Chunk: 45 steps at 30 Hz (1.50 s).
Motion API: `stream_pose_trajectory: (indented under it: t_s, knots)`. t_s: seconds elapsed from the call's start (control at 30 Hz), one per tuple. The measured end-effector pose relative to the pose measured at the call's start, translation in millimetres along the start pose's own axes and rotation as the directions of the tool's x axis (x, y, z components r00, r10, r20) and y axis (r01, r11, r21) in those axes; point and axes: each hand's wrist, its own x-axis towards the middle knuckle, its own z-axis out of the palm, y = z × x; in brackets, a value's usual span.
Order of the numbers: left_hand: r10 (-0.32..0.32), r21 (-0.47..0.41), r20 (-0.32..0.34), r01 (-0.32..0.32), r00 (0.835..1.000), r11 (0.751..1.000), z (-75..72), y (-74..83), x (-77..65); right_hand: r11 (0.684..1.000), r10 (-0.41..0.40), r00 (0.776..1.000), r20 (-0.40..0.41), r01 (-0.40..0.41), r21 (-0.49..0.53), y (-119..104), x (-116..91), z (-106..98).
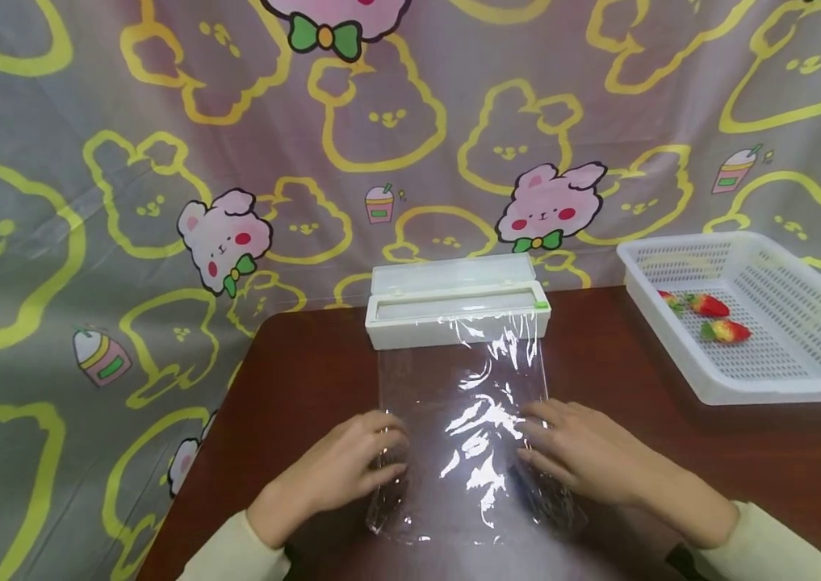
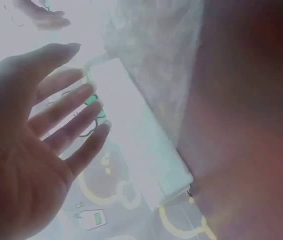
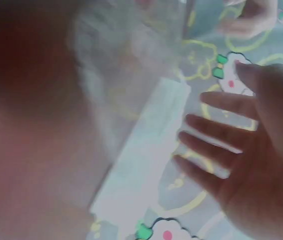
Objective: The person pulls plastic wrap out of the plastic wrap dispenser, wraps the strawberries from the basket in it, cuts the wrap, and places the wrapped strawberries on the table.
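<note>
A sheet of clear plastic wrap (image 1: 454,452) stretches toward me over the table from a white wrap dispenser box (image 1: 457,331), whose clear lid is raised. My left hand (image 1: 341,460) is at the sheet's left edge, fingers loosely bent. On the opposite edge is my right hand (image 1: 584,452), its fingers spread and relaxed. In the left wrist view the left hand (image 2: 41,135) shows spread fingers and a bare palm. The right wrist view likewise shows the right hand (image 3: 236,140) holding nothing. Whether the fingertips touch the film is hard to tell.
At the right stands a white perforated plastic basket (image 1: 781,387) with a few strawberries (image 1: 726,331) in it. Behind the dark brown table (image 1: 294,363) hangs a patterned curtain (image 1: 410,161), close against the dispenser.
</note>
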Motion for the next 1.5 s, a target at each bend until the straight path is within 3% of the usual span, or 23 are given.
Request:
stream_pose_trajectory:
  t_s: [0.17,0.23,0.33,0.5,0.8,1.1,1.33,1.5]
  knots:
    - [-0.03,-0.002,0.058,0.03,0.998,1.0,8.4,-32.0,51.4,0.998,0.036,0.991,0.126,-0.043,0.055,20.0,45.5,13.5]
    - [-0.059,0.012,0.119,0.058,0.991,0.998,18.5,-42.3,64.7,0.997,0.031,0.987,0.156,-0.042,0.068,29.4,59.0,26.3]
    - [-0.116,0.024,0.227,0.113,0.967,0.993,35.5,-52.5,75.3,0.992,0.056,0.973,0.224,-0.079,0.094,42.7,69.7,46.1]
    - [-0.172,-0.01,0.34,0.186,0.924,0.982,55.9,-59.7,78.7,0.972,0.146,0.933,0.33,-0.197,0.126,63.1,63.2,67.7]
    - [-0.246,0.001,0.375,0.265,0.894,0.964,63.3,-72.7,77.9,0.956,0.21,0.928,0.308,-0.261,0.135,93.6,53.3,75.1]
    - [-0.253,0.04,0.373,0.257,0.893,0.966,66.1,-84.3,78.8,0.954,0.242,0.921,0.307,-0.282,0.096,106.7,49.2,75.1]
    - [-0.268,0.05,0.386,0.27,0.883,0.962,66.7,-84.3,79.4,0.95,0.269,0.905,0.33,-0.306,0.066,115.2,44.4,68.5]
    - [-0.277,0.063,0.387,0.274,0.88,0.96,65.2,-84.6,80.0,0.931,0.312,0.877,0.365,-0.358,0.065,121.9,40.6,61.3]
